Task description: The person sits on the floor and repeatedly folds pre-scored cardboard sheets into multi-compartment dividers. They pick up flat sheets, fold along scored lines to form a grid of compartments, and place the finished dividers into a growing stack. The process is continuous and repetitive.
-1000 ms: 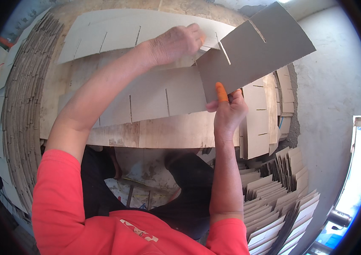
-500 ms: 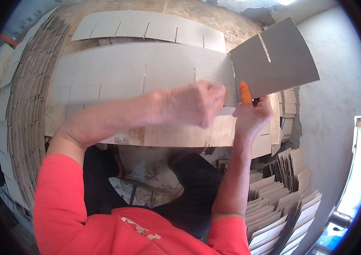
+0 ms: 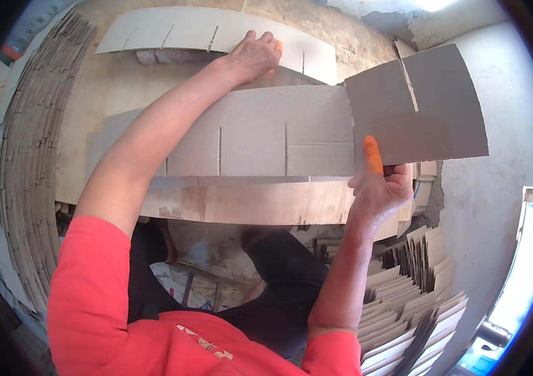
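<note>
Left grip [image 3: 254,59] moved to one pale strip [image 3: 185,30], closure unclear; right grip [image 3: 384,191] clamps one grey panel [image 3: 445,106]

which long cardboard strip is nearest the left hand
The farther strip; the left hand overlaps its near edge, while the front strip runs toward the right hand.

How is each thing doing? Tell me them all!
Left hand: at edge of far strip
Right hand: gripping grey panel
Grey panel: slotted, held
Near strip: slotted, meeting grey panel
Far strip: slotted
Left-side stack: packed tight
Lower-right pieces: leaning in rows
</note>
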A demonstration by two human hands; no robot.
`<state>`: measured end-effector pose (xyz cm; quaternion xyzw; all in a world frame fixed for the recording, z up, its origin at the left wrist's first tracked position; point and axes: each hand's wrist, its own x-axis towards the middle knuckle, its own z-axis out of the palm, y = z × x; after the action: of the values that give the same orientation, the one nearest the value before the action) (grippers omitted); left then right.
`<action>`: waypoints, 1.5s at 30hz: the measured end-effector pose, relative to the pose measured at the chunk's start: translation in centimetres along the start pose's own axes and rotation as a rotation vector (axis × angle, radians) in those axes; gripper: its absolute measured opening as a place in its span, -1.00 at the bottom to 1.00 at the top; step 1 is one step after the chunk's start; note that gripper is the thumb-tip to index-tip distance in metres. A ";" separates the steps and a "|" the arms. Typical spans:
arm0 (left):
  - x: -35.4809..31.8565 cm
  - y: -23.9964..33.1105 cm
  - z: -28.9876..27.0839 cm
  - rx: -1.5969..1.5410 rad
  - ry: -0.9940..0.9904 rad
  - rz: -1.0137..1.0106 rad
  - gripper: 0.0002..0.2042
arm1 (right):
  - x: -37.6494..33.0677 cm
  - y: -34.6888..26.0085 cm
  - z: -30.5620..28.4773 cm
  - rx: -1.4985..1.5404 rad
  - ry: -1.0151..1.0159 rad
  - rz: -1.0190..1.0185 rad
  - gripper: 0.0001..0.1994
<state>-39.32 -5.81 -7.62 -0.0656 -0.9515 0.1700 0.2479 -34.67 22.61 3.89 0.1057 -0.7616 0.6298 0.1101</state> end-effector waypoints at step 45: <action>0.3 -2.9 -16.5 -0.268 0.576 0.005 -0.75 | -2.4 -0.9 1.7 -0.375 -0.045 -0.476 -0.80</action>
<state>-31.55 -3.62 7.11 -0.1456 -0.8559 0.0180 0.4959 -32.22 20.81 3.69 0.2731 -0.8207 0.4321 0.2553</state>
